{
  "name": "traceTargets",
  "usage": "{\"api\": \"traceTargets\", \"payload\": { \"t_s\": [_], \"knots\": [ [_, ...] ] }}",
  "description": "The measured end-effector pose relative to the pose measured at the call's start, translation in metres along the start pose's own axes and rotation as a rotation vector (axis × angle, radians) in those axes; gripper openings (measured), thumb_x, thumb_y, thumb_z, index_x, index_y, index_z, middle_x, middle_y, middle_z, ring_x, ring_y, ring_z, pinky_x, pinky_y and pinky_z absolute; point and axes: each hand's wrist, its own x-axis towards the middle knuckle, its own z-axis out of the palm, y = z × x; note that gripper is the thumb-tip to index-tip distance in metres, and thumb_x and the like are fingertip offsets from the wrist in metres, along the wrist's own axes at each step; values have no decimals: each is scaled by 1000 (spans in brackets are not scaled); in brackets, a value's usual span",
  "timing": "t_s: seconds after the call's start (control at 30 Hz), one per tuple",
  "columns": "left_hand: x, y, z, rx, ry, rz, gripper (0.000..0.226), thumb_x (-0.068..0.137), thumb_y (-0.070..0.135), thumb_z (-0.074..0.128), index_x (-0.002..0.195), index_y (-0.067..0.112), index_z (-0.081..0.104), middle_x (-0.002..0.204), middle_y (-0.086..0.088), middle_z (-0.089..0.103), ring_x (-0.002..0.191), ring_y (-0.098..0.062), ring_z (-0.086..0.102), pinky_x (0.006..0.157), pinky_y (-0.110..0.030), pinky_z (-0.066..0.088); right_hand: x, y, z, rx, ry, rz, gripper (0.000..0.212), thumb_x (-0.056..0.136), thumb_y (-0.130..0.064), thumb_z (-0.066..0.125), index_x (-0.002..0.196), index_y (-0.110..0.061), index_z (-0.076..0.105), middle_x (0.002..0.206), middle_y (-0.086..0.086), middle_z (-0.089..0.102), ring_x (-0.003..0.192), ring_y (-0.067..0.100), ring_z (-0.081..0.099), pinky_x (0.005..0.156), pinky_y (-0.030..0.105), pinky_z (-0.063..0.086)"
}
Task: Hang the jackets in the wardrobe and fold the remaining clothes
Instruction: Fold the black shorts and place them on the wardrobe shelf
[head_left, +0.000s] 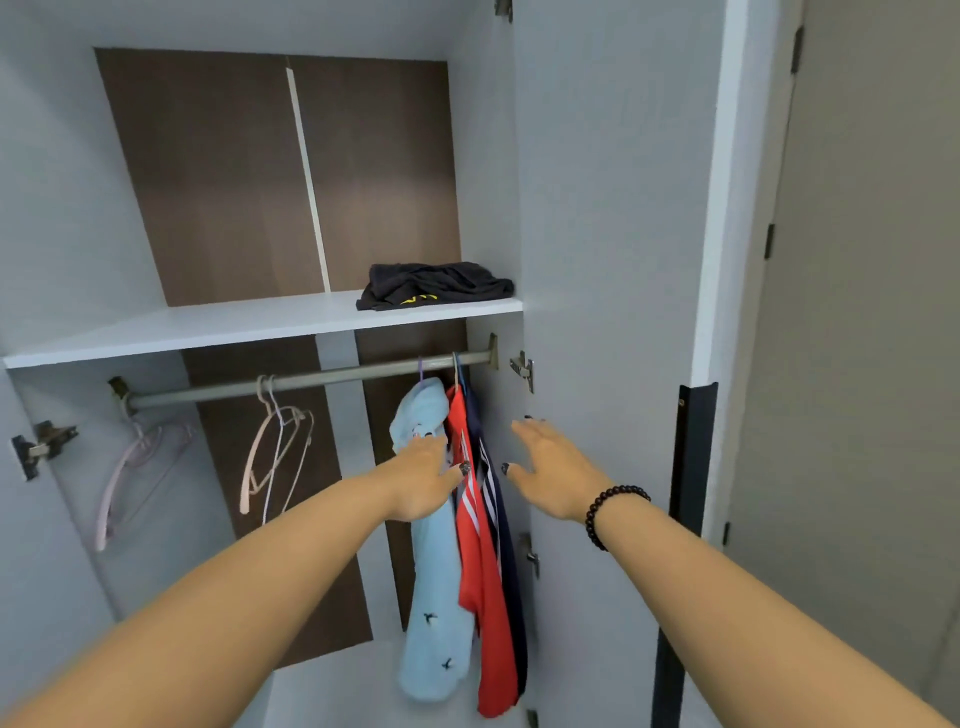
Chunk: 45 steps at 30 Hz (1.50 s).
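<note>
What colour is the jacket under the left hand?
Light blue with small dark motifs, head view.

Wardrobe rail (311, 382), right end: light blue jacket (434, 571), red jacket (480, 597), navy jacket (511, 571). Left hand (423, 475) flat on blue; right hand (553, 473) spread, apart.

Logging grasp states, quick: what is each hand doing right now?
Left hand: open, fingers straight, resting on the light blue jacket hanging from the rail.
Right hand: open, fingers spread, holding nothing.
</note>
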Motion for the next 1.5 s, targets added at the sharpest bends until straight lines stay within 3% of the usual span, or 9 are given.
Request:
{"api": "traceTargets", "payload": {
  "t_s": [0.07, 0.17, 0.4, 0.67, 0.8, 0.93, 1.13, 1.33, 1.5],
  "knots": [
    [-26, 3, 17, -5, -35, 26, 55, 104, 38, 33, 144, 0, 29, 151, -18, 31, 130, -25, 37, 110, -37, 29, -33, -6, 8, 7, -14, 19, 65, 100, -30, 44, 153, -14, 11, 161, 5, 8, 148, 18, 4, 118, 30, 9],
    [-60, 9, 42, 17, -100, 66, 63, 104, 40, 29, 152, 2, 12, 160, -15, 15, 147, -28, 16, 118, -36, 17, -86, -10, 20, 25, -47, 70, 68, 99, -30, 47, 154, -13, 9, 161, 6, 5, 148, 18, 1, 119, 31, 7],
    [-112, 27, 100, -51, -186, 139, 70, 103, 48, 25, 154, 6, 2, 163, -11, 1, 150, -23, -2, 119, -34, 4, -199, 1, 22, 77, -1, 257, 67, 97, -32, 51, 153, -15, 17, 160, 2, 13, 148, 16, 9, 116, 28, 11],
    [-133, 79, 157, -142, -254, 235, 74, 101, 54, 27, 154, 7, 7, 162, -11, 6, 150, -24, 1, 119, -37, 6, -288, 47, 9, 13, -17, 496, 69, 96, -32, 53, 152, -12, 18, 160, 5, 14, 147, 19, 13, 116, 28, 16],
    [-140, 135, 185, -164, -324, 330, 72, 101, 53, 29, 153, 7, 11, 162, -11, 11, 150, -24, 4, 119, -37, 9, -333, 79, -1, 15, -13, 599, 69, 96, -33, 53, 152, -10, 19, 159, 4, 17, 146, 19, 15, 114, 29, 19],
    [-143, 207, 214, -160, -379, 407, 63, 101, 53, 28, 141, 5, 32, 150, -11, 31, 145, -25, 20, 115, -36, 23, -383, 114, -19, 17, 28, 685, 63, 95, -32, 54, 148, -11, 26, 153, 3, 26, 140, 20, 26, 109, 26, 26],
    [-160, 327, 265, -116, -497, 531, 68, 101, 54, 26, 148, 6, 23, 159, -9, 19, 148, -21, 13, 115, -34, 17, -479, 181, -55, 44, 56, 825, 51, 91, -29, 57, 137, -15, 39, 137, 5, 42, 131, 24, 37, 103, 27, 31],
    [-176, 449, 312, -91, -589, 638, 74, 101, 54, 28, 155, 9, 6, 163, -7, 6, 150, -19, 7, 118, -31, 9, -578, 249, -98, 65, 57, 998, 70, 95, -33, 54, 151, -11, 19, 157, 3, 19, 143, 20, 23, 113, 26, 21],
    [-183, 533, 341, -155, -637, 704, 69, 101, 52, 30, 154, 12, 14, 161, -5, 15, 148, -19, 16, 113, -27, 17, -633, 299, -137, 65, 125, 1075, 70, 95, -34, 53, 151, -11, 19, 157, 3, 19, 142, 20, 24, 112, 26, 23]
  ]
}}
